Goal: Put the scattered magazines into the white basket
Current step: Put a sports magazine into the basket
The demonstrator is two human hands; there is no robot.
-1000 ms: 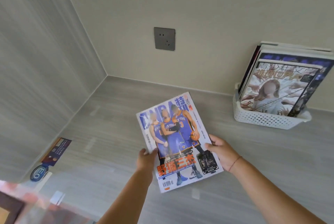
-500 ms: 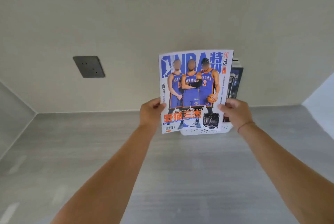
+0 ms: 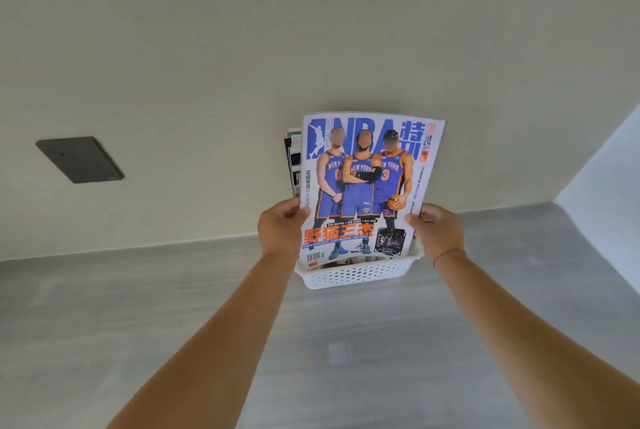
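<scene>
I hold a basketball magazine (image 3: 367,186) upright, its cover with three players in blue jerseys facing me. My left hand (image 3: 281,229) grips its left edge and my right hand (image 3: 437,231) grips its right edge. The magazine's bottom edge sits at the rim of the white perforated basket (image 3: 356,275), which stands against the back wall. Other magazines (image 3: 292,158) stand in the basket behind it, only their left edges showing.
The basket rests on a grey wood-grain counter (image 3: 207,307). A dark grey wall socket (image 3: 80,159) is on the beige wall to the left. A lighter side wall (image 3: 609,165) closes the counter on the right.
Both hands lifted the magazine off the counter, turned it upright and carried it right to the basket. Since half a second ago it has come down to the basket's rim.
</scene>
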